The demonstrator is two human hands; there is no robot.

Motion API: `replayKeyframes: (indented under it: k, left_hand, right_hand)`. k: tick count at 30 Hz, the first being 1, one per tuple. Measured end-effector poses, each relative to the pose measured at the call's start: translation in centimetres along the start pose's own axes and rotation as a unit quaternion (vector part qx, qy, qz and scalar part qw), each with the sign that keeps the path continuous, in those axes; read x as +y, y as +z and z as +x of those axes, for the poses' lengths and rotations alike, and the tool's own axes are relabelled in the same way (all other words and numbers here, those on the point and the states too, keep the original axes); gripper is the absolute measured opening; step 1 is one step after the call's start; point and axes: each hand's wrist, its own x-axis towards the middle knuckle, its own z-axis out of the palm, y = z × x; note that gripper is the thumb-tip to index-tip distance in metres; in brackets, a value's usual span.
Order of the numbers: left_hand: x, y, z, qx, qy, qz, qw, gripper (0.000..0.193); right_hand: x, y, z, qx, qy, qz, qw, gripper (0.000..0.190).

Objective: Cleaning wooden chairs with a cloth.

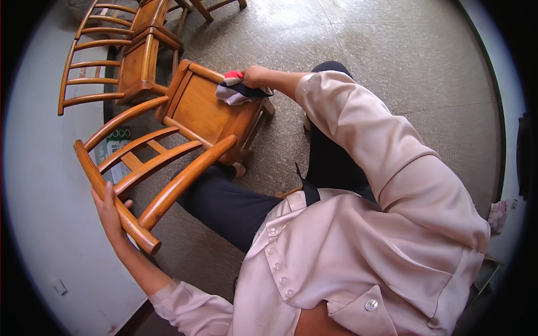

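Observation:
A varnished wooden chair [201,107] stands in front of me, its slatted backrest toward my left side. My left hand [110,208] grips the top rail [130,220] of that backrest, with the thumb and fingers around the wood. In my right hand [254,77] is a bunched cloth [241,93] in red, white and dark colours. The cloth lies against the edge of the chair's seat on the side away from the backrest. Its underside is hidden.
More wooden chairs [141,69] stand in a row along the white wall [46,168]. A green and white printed carton [113,147] sits on the floor behind the backrest. My legs [235,203] straddle the near side of the chair on the speckled floor [391,67].

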Motion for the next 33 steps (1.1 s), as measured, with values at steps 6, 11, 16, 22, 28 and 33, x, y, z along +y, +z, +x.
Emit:
replayKeyframes:
  k: [6,11,16,22,28,33]
  left_hand:
    - [1.4,3.2,-11.6,0.060,-0.015,-0.111,0.992,0.076]
    - [2.8,4.0,-13.6,0.078,-0.056,-0.124,0.988,0.077]
    - [-2.1,2.0,-11.5,0.107,-0.022,-0.133,0.985,0.078]
    - [-12.4,-2.5,-5.2,0.136,0.008,-0.114,0.984,0.076]
    - [-19.7,-6.1,2.9,0.218,-0.005,0.000,0.976,0.039]
    - [-23.9,-9.4,9.5,0.259,0.023,0.230,0.938,0.045]
  right_hand:
    - [-3.0,1.5,0.6,0.134,-0.089,0.054,0.986,0.036]
    - [-5.2,3.6,-0.6,0.110,-0.216,-0.034,0.970,0.040]
    - [-5.1,5.5,-1.0,0.075,-0.277,-0.102,0.952,0.038]
    - [-7.0,11.2,0.0,0.090,-0.363,-0.077,0.924,0.038]
    - [-8.4,14.3,1.2,0.069,-0.412,-0.086,0.905,0.030]
    - [-7.7,15.7,1.7,-0.054,-0.481,-0.078,0.872,0.025]
